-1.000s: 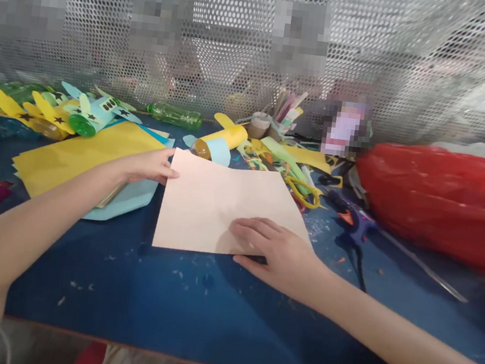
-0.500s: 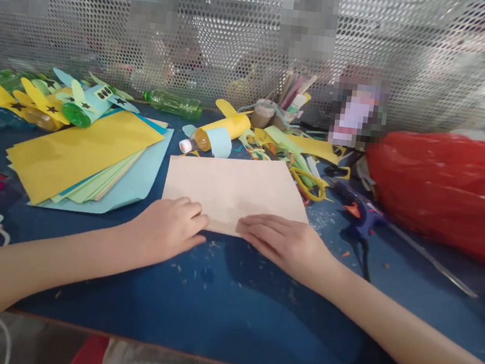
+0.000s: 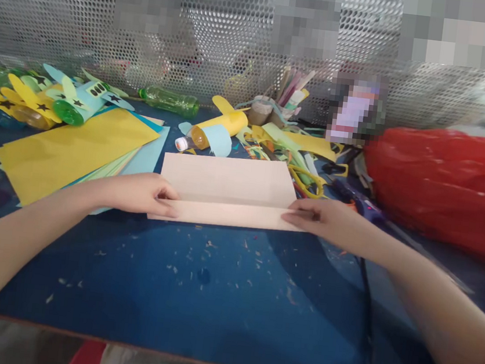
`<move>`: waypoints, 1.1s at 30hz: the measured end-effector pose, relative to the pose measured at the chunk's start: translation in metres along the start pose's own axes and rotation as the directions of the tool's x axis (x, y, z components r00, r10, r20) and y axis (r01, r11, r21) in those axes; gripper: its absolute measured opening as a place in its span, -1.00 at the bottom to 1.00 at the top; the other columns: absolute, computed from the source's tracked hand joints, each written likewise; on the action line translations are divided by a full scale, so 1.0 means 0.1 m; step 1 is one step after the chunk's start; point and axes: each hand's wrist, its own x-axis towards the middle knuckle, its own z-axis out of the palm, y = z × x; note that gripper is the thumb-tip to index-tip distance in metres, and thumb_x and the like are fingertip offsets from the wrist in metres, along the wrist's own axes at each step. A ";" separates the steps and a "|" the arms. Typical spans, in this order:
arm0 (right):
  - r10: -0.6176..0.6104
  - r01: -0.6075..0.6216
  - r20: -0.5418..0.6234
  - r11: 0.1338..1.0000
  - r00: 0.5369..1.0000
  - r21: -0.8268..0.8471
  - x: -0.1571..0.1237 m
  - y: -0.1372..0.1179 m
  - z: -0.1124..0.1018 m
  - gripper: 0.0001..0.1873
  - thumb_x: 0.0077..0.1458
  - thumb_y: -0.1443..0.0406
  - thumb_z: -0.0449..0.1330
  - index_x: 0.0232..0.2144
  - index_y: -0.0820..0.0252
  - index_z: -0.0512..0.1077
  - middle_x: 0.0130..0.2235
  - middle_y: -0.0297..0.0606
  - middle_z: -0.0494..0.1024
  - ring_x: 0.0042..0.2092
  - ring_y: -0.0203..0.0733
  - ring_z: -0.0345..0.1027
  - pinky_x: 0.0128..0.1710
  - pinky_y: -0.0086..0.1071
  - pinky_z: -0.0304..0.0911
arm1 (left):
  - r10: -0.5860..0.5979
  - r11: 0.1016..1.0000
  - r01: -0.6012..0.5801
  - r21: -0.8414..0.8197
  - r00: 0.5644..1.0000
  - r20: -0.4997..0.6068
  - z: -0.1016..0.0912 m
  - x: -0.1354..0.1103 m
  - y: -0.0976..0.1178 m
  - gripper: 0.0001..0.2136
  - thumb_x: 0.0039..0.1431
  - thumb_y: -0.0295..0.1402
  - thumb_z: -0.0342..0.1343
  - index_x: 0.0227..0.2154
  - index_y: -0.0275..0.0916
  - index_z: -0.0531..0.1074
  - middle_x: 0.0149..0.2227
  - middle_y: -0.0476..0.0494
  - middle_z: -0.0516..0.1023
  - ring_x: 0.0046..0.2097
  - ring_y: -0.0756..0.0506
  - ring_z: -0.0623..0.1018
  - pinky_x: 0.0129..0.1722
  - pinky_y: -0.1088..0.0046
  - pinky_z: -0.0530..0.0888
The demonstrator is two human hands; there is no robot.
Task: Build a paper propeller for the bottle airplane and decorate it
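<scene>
A pale pink sheet of paper [image 3: 225, 177] lies on the blue table in front of me. Its near edge is turned up and over into a long strip. My left hand [image 3: 147, 193] pinches the left end of this flap between thumb and fingers. At the other end, my right hand [image 3: 320, 215] grips the flap in the same way. Just beyond the sheet lies a yellow-wrapped plastic bottle [image 3: 225, 124] with a white cap and a light blue paper band. To the left is a stack of coloured paper [image 3: 76, 142], yellow on top.
Yellow scissors [image 3: 310, 181] and paper scraps sit behind the sheet's right corner. A purple glue gun [image 3: 365, 205] lies beyond my right hand, beside a large red plastic bag [image 3: 438, 187]. Decorated bottles [image 3: 78, 106] and a green bottle [image 3: 170, 102] line the mesh partition [image 3: 223, 45].
Both hands have moved apart from the middle of the near edge to the sheet's two ends. The near edge has been lifted and folded away from me.
</scene>
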 end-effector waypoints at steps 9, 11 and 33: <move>0.207 -0.229 -0.235 0.971 0.950 -0.068 0.10 -0.08 0.14 -0.67 0.01 -0.01 0.23 -0.47 0.12 0.42 -0.51 -0.28 0.53 -0.45 -0.12 0.40 -0.48 -0.36 0.15 | -0.094 0.994 0.093 -0.050 0.995 -0.025 -0.06 0.07 -0.17 -0.74 -0.02 -0.08 0.07 -0.45 -0.16 0.47 -0.42 -0.04 0.49 -0.36 -0.10 0.47 -0.40 0.47 0.27; 0.227 -0.245 -0.224 0.968 0.948 -0.056 0.09 -0.07 0.13 -0.67 0.01 0.00 0.22 -0.49 0.12 0.41 -0.50 -0.27 0.54 -0.45 -0.12 0.41 -0.47 -0.35 0.16 | -0.106 0.994 0.105 -0.040 0.994 -0.023 -0.05 0.09 -0.18 -0.71 0.00 -0.07 0.07 -0.37 -0.15 0.50 -0.38 -0.05 0.53 -0.34 -0.11 0.50 -0.39 0.47 0.29; 0.262 -0.254 -0.253 0.965 0.931 0.066 0.11 0.03 0.24 -0.68 -0.03 0.01 0.25 -0.41 0.11 0.39 -0.38 -0.21 0.60 -0.39 -0.06 0.45 -0.40 -0.28 0.23 | -0.098 0.977 0.108 -0.183 0.993 0.066 -0.06 0.17 -0.28 -0.65 -0.02 -0.08 0.18 -0.27 -0.26 0.46 -0.51 -0.01 0.47 -0.49 -0.03 0.46 -0.44 0.50 0.33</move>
